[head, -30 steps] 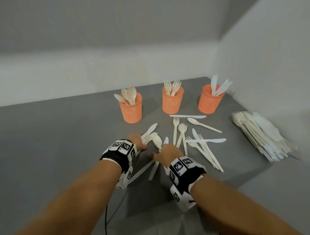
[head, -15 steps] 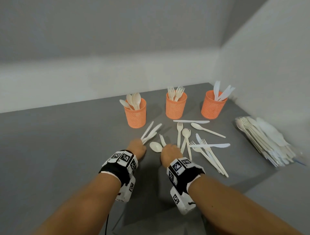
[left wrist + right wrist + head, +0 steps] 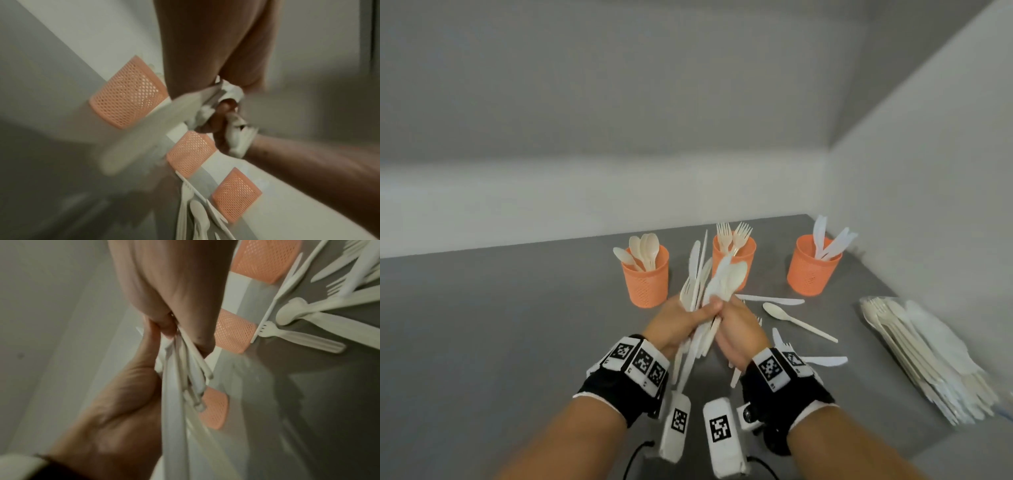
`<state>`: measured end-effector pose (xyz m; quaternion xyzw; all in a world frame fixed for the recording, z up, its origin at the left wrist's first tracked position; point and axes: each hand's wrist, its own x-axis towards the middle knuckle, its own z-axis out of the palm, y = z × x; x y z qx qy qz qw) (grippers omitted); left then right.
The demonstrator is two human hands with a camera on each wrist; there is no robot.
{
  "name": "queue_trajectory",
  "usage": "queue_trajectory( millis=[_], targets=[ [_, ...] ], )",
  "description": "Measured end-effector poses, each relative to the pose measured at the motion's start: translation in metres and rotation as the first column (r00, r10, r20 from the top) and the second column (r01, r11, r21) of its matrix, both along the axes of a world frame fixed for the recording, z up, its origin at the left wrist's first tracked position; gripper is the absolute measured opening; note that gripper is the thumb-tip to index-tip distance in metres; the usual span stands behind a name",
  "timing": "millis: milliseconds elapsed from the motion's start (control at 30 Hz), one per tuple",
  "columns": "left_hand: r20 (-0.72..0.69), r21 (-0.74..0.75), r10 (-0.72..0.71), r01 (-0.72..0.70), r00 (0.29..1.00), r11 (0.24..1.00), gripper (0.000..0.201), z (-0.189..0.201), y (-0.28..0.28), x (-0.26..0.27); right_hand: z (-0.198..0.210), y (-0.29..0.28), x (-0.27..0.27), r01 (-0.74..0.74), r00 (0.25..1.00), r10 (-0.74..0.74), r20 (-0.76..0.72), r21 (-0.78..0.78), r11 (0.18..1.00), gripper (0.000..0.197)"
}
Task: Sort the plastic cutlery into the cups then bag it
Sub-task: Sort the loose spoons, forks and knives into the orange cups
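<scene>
Above the grey tabletop (image 3: 482, 325), the left hand (image 3: 674, 325) and right hand (image 3: 739, 334) both clench a mixed bundle of white plastic cutlery (image 3: 709, 284) – three orange mesh cups (image 3: 645, 286) are part-filled, loose pieces (image 3: 796, 320) remain, bagging apparently pending.

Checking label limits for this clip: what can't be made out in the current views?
- Bundle of cutlery: exact piece count; head view, left hand and right hand cover the middle.
- Left wrist view: motion blur smears the bundle.
- Bagged cutlery: count unreadable; far end cut by the head view's right edge.
</scene>
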<state>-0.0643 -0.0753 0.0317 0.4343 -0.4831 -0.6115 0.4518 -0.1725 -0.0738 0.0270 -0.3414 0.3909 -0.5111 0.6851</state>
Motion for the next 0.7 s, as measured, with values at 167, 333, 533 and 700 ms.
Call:
queue_trajectory(
  millis=[167, 333, 533, 700],
  targets=[
    [0.065, -0.057, -0.160, 0.164, 0.985, 0.985, 0.043, 0.010, -0.017, -0.022, 0.015, -0.018, -0.028, -0.027, 0.988, 0.012, 0.151, 0.096, 0.995, 0.038],
    [0.147, -0.107, -0.091, 0.107, 0.985, 0.989, 0.034, 0.008, -0.035, -0.048, 0.022, -0.033, -0.046, 0.026, 0.997, -0.030, 0.071, 0.054, 0.998, 0.035],
    [0.315, -0.198, 0.066, -0.002, 0.947, 0.980, 0.018, 0.010, -0.051, -0.066, 0.011, -0.043, -0.063, 0.090, 0.983, -0.096, -0.160, -0.042, 0.995, 0.026],
    [0.234, -0.142, 0.101, -0.068, 0.967, 0.987, 0.021, 0.009, -0.053, -0.075, 0.009, -0.055, -0.069, 0.152, 0.910, -0.196, -0.365, -0.144, 0.978, 0.016]
  ],
)
